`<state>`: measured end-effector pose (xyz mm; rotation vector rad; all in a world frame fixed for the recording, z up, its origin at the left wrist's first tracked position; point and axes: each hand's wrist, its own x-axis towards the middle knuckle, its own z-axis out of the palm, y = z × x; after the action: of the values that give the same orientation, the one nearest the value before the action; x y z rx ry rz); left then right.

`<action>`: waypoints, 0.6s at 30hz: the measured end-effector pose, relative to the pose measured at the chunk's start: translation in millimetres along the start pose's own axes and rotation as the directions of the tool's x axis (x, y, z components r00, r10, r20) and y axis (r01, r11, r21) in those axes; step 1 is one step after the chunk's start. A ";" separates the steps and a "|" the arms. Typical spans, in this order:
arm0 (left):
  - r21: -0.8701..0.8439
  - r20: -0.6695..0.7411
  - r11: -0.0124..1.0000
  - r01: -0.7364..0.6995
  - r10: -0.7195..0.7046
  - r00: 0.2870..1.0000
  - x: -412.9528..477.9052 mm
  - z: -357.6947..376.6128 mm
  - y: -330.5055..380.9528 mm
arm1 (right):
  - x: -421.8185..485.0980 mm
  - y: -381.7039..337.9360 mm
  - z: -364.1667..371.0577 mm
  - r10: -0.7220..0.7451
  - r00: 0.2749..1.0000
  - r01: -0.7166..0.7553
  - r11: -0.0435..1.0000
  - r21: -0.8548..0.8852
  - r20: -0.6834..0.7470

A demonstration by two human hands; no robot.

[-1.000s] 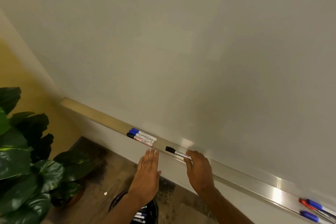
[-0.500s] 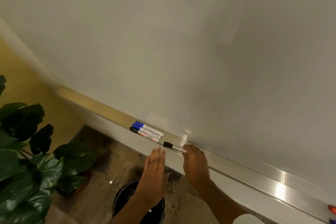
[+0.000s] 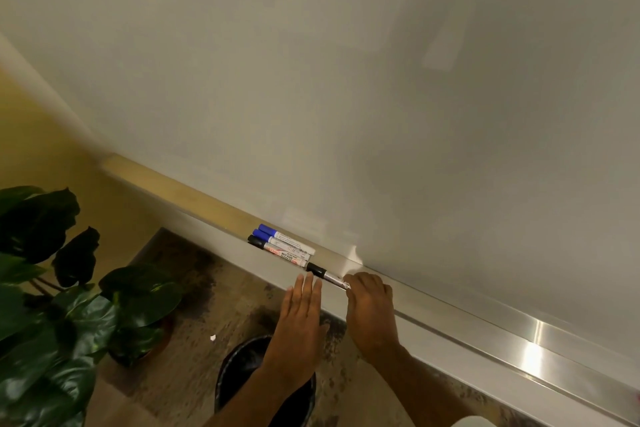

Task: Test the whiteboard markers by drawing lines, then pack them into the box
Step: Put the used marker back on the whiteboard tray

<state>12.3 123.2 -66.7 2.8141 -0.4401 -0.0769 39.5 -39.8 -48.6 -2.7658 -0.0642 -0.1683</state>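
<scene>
**Landmark.** One long brushed-aluminium marker ledge [image 3: 485, 336], fixed along the lower edge of one large white whiteboard [image 3: 381, 80].

**Markers: four.** Three were laid side by side on the ledge, touching. Two blue-capped white markers [image 3: 289, 242] were placed nearest the board, and one black-capped marker with a red-printed label [image 3: 277, 251] at the ledge's front lip. A fourth, a black-capped marker with a grey barrel [image 3: 322, 274], was found just beside that group. Whether it was raised off the ledge could not be told.

**Hands: two, kept apart.** The right hand [image 3: 370, 308] was curled round the tail of the fourth marker. The left hand [image 3: 299, 322] was held flat and empty, fingers straight and together, with the fingertips at the ledge's front lip, near that marker's cap.

**Below the ledge.** One round black bin [image 3: 242, 378], one dark green broad-leaved potted plant [image 3: 52, 305] and one small white scrap [image 3: 212, 337] were noted.

**Progress.** No line was seen on the board, all four caps were on, and no box was in view. The task was judged barely begun. All testing and all packing were left.
</scene>
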 end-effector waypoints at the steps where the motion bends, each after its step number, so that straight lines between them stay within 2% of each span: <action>1: 0.005 -0.016 1.000 -0.010 0.010 1.000 0.9 1.3 0.6 | -0.8 0.9 1.0 -0.004 1.000 0.004 1.000 0.008 -0.008; 9: 0.053 0.057 0.999 0.000 -0.003 0.998 6.2 5.5 4.1 | -4.0 8.7 7.4 0.026 0.999 -0.027 0.998 0.059 0.023; 18: -0.077 -0.003 0.997 -0.006 0.006 1.000 7.2 -8.7 21.2 | -21.1 10.1 -20.9 0.028 0.984 -0.004 0.991 0.137 -0.175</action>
<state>13.9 104.0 -52.3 2.7370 -0.4357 -0.0863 16.9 -57.3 -35.6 -2.6032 -0.0071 -0.3891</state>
